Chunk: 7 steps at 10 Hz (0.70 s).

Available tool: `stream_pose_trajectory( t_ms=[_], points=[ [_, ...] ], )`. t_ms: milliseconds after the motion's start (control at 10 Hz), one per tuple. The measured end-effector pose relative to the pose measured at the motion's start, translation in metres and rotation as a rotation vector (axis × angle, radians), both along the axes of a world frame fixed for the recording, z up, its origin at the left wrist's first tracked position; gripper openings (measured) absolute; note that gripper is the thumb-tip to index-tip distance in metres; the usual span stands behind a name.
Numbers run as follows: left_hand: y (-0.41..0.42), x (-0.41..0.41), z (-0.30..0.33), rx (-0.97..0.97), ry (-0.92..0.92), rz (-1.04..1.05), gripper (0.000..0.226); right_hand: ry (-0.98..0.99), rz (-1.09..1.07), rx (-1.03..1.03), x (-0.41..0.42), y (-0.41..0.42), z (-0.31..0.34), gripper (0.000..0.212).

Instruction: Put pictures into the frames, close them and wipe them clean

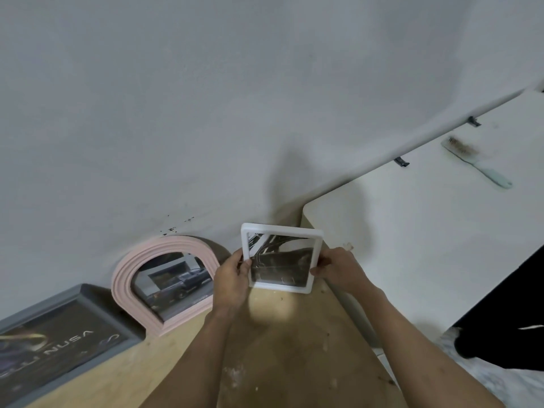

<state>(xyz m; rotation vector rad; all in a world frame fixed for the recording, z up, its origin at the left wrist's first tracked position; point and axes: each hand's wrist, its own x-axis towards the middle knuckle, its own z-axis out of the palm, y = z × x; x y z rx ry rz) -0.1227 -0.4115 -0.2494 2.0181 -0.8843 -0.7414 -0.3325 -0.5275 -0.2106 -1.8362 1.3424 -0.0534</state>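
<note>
Both hands hold a white frame (281,257) upright above the far end of a wooden tabletop (282,348), close to the wall (235,98). The left hand (232,278) grips its left edge, thumb on the front and fingers curled behind; the right hand (338,267) grips its right edge the same way. The frame's front faces the camera, with a dark picture showing in it. To the left, a pink arched frame (164,278) leans against the wall, holding a picture of a dark car. Just left of it, touching or nearly so, a grey frame (59,340) also leans there, with a dark poster lettered "NUSA". To the right, a white cabinet top (412,231) stands beside the tabletop, and a brush (477,161) with a pale green handle lies on it, well apart from the hands. A dark-clothed leg (506,313) shows at the right edge.
</note>
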Motion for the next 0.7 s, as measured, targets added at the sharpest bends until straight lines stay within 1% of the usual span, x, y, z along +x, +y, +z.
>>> stream_pose_trajectory(
  t_ms=[100,200,300,400,500,600,700],
  points=[
    [0.002,-0.005,0.005,-0.003,0.015,0.019,0.030,-0.012,-0.027,-0.017,0.001,0.008,0.000,0.029],
    [0.008,-0.014,0.018,-0.034,-0.021,0.084,0.042,-0.076,-0.115,-0.065,0.001,0.021,0.002,0.039],
    [0.016,-0.023,0.034,-0.095,-0.095,0.143,0.043,-0.123,-0.214,-0.179,0.006,0.039,0.019,0.047],
    [0.024,-0.033,0.058,-0.172,-0.115,0.141,0.039,-0.167,-0.313,-0.249,0.016,0.061,0.036,0.052],
    [0.038,-0.048,0.092,-0.290,-0.163,0.052,0.036,-0.164,-0.379,-0.314,0.030,0.092,0.054,0.061],
    [0.062,-0.063,0.131,-0.440,-0.195,0.022,0.035,-0.236,-0.505,-0.434,0.042,0.131,0.087,0.061],
    [0.103,-0.073,0.167,-0.520,-0.134,-0.026,0.036,-0.493,-0.502,-0.453,0.050,0.176,0.125,0.055]
  ],
)
